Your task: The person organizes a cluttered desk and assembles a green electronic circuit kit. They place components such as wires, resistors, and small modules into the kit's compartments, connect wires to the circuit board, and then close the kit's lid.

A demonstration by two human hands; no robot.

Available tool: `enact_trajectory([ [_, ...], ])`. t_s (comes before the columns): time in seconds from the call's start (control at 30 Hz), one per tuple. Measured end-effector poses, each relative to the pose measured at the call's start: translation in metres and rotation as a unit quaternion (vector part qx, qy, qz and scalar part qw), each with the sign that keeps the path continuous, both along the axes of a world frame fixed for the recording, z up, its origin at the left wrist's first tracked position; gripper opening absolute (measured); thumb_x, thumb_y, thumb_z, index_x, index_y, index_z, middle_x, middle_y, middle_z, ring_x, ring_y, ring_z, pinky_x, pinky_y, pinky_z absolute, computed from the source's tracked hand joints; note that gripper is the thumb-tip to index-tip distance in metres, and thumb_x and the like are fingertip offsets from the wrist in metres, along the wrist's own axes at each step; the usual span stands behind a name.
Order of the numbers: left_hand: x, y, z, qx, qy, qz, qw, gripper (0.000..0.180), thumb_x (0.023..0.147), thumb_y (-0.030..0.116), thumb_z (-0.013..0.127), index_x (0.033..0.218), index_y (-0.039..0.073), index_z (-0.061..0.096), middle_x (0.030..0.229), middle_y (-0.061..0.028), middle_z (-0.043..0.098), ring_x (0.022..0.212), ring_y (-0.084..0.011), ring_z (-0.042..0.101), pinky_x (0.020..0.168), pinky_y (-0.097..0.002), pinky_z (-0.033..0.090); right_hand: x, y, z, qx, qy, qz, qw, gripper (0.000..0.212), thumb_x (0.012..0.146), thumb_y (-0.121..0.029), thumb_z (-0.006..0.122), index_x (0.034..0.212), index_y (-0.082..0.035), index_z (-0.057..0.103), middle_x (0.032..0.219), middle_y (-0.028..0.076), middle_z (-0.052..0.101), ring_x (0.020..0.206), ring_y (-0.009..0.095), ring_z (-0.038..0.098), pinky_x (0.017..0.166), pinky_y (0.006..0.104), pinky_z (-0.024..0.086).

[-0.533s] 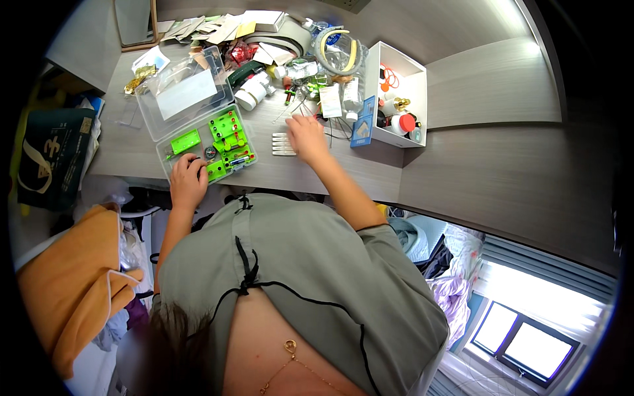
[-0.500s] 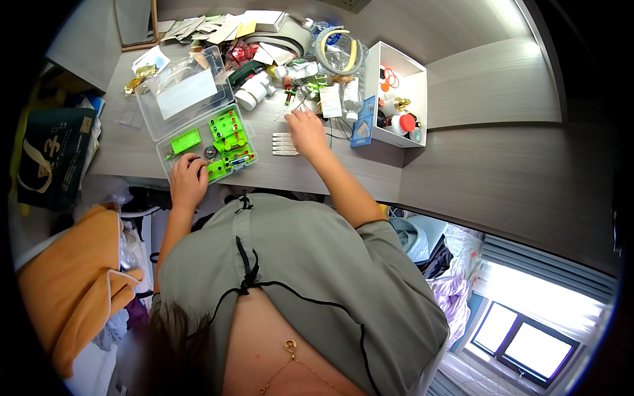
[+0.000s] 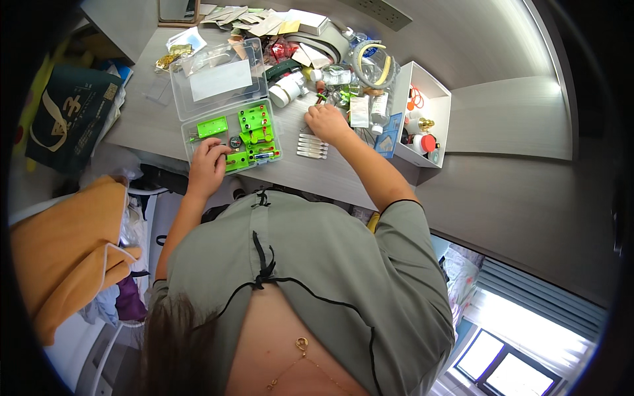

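Observation:
A clear plastic case lies with its lid tipped back on the desk. Inside it are bright green circuit-like blocks with red and black knobs, and a small round compass. My left hand rests over the case's near left corner, fingers apart and reaching in; their tips are partly hidden among the blocks. My right hand is on the desk right of the case, fingers bent down and together. What they pinch, if anything, cannot be made out. Several small white tubes lie in a row just nearer than it.
Beyond my right hand crowd white bottles, a coiled yellow-and-grey hose and thin wires. A white box of bottles stands to the right, with a blue card against it. Papers pile up at the back.
The whole view has shifted, so the desk sits further right in it. My right hand has moved slightly farther from me, past the white tubes. My left hand stays at the case.

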State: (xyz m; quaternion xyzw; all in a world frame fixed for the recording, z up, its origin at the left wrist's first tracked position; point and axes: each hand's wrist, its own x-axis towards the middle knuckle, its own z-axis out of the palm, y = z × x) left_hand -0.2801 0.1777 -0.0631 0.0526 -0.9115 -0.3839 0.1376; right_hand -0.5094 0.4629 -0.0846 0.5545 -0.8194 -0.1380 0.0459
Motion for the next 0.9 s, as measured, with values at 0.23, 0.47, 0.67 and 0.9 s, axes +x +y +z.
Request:
enact_trajectory([
  [0.23,0.007,-0.015,0.025,0.009,0.062,0.059,0.996,0.014,0.087,0.004,0.06,0.099,0.006,0.068,0.115,-0.0134,0.058,0.105,-0.03,0.057,0.09,-0.0369,0.047,-0.015,-0.002,0.012,0.058,-0.037,0.094,0.993,0.009,0.082,-0.016,0.058,0.086,-0.011,0.062,0.085,0.003,0.062,0.088,0.021,0.063,0.076,0.0351,0.047],
  [0.47,0.016,-0.032,0.022,0.131,0.049,0.136,0.981,0.017,0.091,0.005,0.057,0.105,0.007,0.067,0.121,-0.0097,0.057,0.103,-0.0197,0.056,0.081,-0.0297,0.047,0.032,-0.051,0.064,-0.174,-0.175,-0.075,0.966,0.01,0.073,-0.013,0.061,0.081,-0.008,0.058,0.078,0.012,0.064,0.081,0.03,0.065,0.072,0.0431,0.05],
  [0.67,0.007,-0.039,-0.006,0.184,0.048,0.162,0.968,0.022,0.092,0.006,0.056,0.112,0.009,0.064,0.123,-0.007,0.055,0.1,-0.0157,0.054,0.079,-0.0278,0.047,0.102,-0.145,0.045,-0.195,-0.304,0.029,0.932,0.012,0.078,-0.015,0.063,0.087,-0.009,0.059,0.091,0.012,0.064,0.09,0.031,0.064,0.076,0.0434,0.051],
  [0.9,0.002,-0.022,0.003,0.064,-0.006,0.059,0.996,0.025,0.09,0.01,0.058,0.114,0.009,0.065,0.13,-0.0116,0.051,0.11,-0.0271,0.053,0.093,-0.0373,0.045,0.091,-0.1,0.035,-0.39,-0.226,-0.048,0.891,0.022,0.08,-0.009,0.064,0.101,-0.009,0.063,0.102,0.013,0.061,0.093,0.032,0.06,0.081,0.0427,0.049],
])
